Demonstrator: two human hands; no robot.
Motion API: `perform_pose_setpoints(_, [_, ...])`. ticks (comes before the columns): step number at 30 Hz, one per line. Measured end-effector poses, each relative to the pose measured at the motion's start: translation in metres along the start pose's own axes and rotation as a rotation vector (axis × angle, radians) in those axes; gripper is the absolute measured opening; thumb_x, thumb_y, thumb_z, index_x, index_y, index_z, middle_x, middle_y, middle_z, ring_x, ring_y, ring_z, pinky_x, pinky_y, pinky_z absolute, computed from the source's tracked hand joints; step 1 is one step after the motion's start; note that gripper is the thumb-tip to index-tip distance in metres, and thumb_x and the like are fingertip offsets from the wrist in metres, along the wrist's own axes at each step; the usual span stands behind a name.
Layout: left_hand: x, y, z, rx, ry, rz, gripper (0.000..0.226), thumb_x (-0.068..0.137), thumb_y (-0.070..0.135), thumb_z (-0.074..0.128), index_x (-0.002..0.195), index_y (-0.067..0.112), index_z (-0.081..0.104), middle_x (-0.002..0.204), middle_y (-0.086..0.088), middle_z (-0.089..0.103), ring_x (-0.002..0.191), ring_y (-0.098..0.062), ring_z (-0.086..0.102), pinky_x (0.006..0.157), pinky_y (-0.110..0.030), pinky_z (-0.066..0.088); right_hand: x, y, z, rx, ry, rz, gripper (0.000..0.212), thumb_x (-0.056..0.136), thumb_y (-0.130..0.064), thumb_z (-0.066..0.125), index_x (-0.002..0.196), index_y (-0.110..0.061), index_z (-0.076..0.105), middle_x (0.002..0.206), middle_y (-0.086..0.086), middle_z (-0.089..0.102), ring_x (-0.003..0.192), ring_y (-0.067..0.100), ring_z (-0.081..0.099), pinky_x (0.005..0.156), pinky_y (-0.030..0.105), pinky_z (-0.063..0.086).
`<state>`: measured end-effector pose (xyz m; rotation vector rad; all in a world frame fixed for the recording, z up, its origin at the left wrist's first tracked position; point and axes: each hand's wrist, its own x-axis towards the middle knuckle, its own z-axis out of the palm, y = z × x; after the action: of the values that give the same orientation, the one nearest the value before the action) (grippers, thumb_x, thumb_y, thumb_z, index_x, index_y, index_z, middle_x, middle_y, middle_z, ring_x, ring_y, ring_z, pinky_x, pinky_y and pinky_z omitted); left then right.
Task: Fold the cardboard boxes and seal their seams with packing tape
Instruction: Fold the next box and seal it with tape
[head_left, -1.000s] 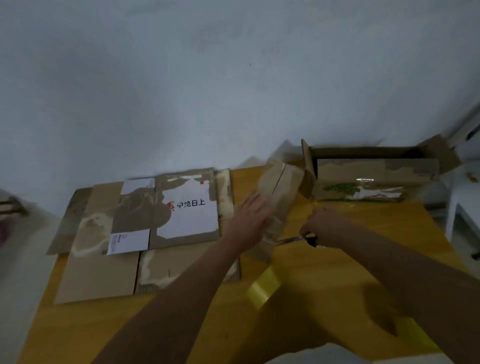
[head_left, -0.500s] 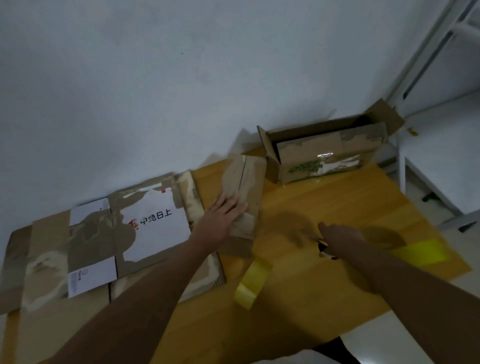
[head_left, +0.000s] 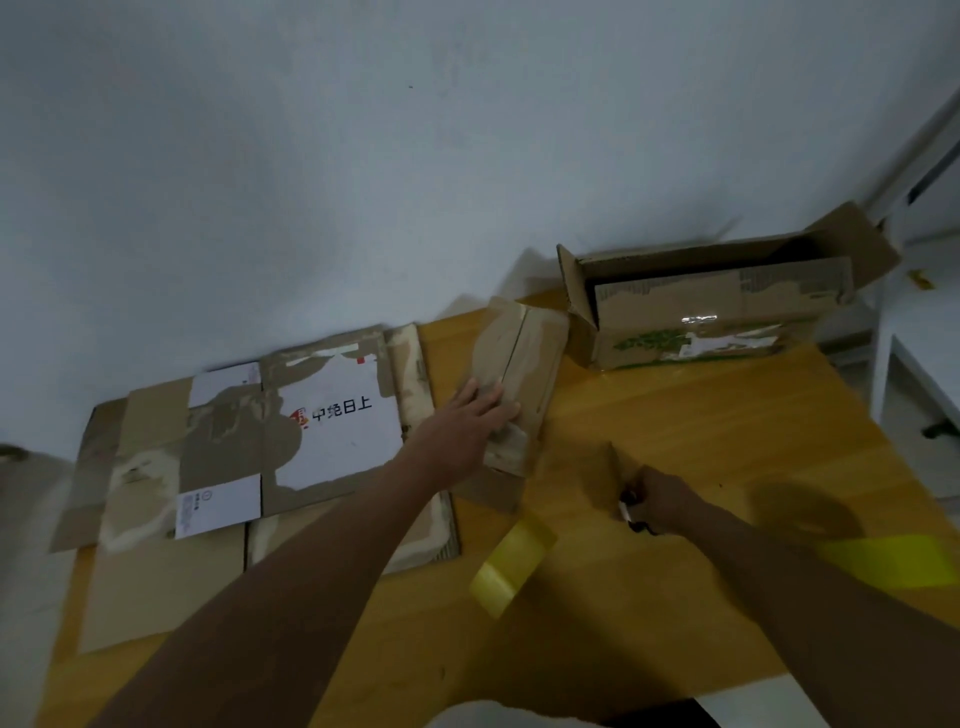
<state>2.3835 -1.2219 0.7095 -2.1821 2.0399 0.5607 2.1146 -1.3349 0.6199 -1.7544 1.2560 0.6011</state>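
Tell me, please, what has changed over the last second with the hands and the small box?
The left hand has laid the small box down flat on the table and presses it. The right hand, gripping the scissors, drew back from it. The tape roll, flattened cartons and open box stayed put.

The right hand (head_left: 657, 501) is curled around something small and dark with a pale bit poking out, but it's way too blurry to say what it actually is. The left hand (head_left: 470, 423) covers part of the small box (head_left: 519, 374), and the left forearm hides a chunk of the flattened cardboard (head_left: 249, 441). Yellow strip (head_left: 888, 558) on the worktop (head_left: 675, 415) is smeared and runs off the right edge.
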Motion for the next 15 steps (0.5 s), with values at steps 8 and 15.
perform_pose_setpoints(8, [-0.002,-0.001,-0.001,0.016,-0.008,0.028,0.067,0.098,0.0,0.04,0.156,0.023,0.018,0.165,-0.007,0.006,0.151,-0.036,-0.001,0.123,-0.047,0.015,-0.005,-0.024,0.02,0.35,0.266,0.017,0.021,0.099,-0.022,0.055,0.116,-0.009,0.054,0.09,0.01,0.06,0.065,0.022,0.056,0.061,0.034,0.048])
perform_pose_setpoints(15, [-0.005,-0.007,0.002,-0.038,-0.013,0.024,0.063,0.1,0.004,0.037,0.157,0.022,0.019,0.165,-0.007,0.008,0.151,-0.036,0.002,0.121,-0.047,0.019,-0.038,-0.099,0.043,1.222,-0.007,-0.128,0.02,0.101,-0.037,0.049,0.102,-0.02,0.06,0.103,0.006,0.066,0.098,0.019,0.06,0.083,0.032,0.046])
